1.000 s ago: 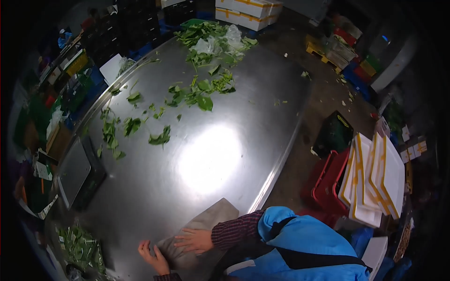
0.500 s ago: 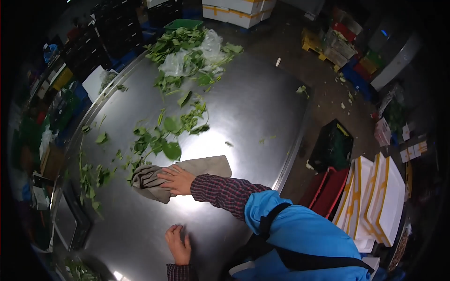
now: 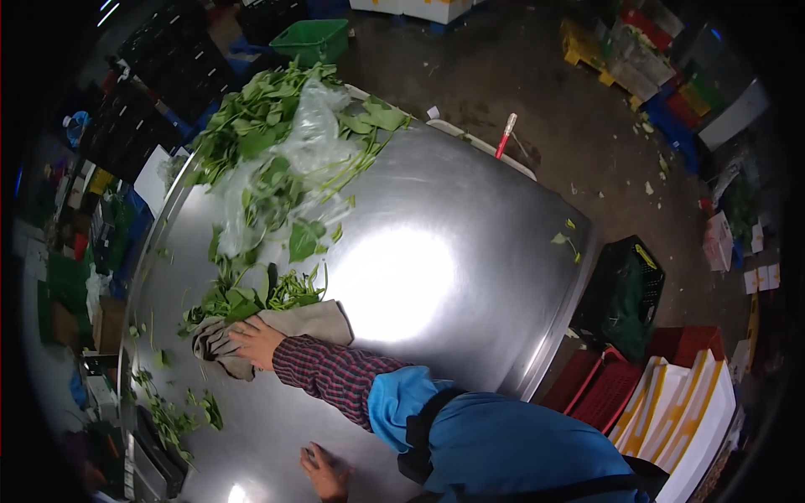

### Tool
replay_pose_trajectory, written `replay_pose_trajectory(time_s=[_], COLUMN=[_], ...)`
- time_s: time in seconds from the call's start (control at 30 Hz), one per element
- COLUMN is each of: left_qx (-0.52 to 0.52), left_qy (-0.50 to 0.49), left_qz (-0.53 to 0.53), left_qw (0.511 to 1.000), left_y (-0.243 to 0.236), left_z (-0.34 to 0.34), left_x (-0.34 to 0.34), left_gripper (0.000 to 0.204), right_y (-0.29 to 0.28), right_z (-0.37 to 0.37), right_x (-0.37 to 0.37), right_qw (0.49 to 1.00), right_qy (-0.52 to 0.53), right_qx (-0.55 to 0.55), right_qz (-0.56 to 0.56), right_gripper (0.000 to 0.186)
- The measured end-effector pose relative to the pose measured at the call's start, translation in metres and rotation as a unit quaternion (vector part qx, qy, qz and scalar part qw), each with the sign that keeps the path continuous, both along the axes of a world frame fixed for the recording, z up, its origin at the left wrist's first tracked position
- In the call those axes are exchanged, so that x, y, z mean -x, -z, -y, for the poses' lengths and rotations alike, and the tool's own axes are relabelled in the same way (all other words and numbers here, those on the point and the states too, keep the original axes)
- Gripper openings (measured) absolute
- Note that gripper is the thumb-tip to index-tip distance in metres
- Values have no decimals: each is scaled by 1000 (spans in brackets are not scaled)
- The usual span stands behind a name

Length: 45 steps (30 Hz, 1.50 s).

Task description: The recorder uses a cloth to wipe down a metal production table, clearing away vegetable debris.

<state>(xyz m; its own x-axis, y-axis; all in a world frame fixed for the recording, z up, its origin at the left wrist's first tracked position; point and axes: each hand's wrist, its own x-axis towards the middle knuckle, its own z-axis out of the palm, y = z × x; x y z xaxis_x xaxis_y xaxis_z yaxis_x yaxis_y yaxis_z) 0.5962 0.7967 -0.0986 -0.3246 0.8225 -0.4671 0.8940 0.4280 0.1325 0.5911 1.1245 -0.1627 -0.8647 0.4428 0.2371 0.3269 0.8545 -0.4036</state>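
One cloth (image 3: pixel 314 322) beneath right hand (image 3: pixel 257 344).

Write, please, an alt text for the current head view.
The right hand rests on a grey-brown cloth on a shiny metal table, beside leafy greens. The left hand is apart from it, lower in view. Clear plastic lies among the greens.

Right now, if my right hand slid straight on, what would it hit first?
Probably the leafy greens, just past the grey cloth under your right hand; the exact gap is unclear.
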Motion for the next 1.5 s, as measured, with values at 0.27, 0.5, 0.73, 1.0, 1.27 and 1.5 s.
replay_pose_trajectory(time_s=[0.27,0.5,0.73,1.0,1.27,1.5], left_qx=[65,94,86,194,205,184], left_qy=[-10,-176,-191,-194,-132,-110], left_qz=[-75,-79,-59,-44,-69,-67], left_qw=[995,977,976,961,967,974], left_y=[44,2,-17,-22,-6,10], left_z=[-1,-26,-34,-72,-40,-20], left_x=[-1,-51,-70,-92,-70,-43], left_gripper=[116,128,129,110,115,115], right_y=[-3,4,-2,-6,-16,-13], right_z=[-134,-270,-414,-477,-474,-465], right_x=[-43,-53,-137,-207,-206,-223], right_qw=[996,836,965,968,965,946], right_qy=[69,314,231,245,259,325], right_qx=[44,278,122,57,49,11], right_qz=[-40,-355,34,3,-2,-13], right_gripper=[33,53,45,36,37,39])
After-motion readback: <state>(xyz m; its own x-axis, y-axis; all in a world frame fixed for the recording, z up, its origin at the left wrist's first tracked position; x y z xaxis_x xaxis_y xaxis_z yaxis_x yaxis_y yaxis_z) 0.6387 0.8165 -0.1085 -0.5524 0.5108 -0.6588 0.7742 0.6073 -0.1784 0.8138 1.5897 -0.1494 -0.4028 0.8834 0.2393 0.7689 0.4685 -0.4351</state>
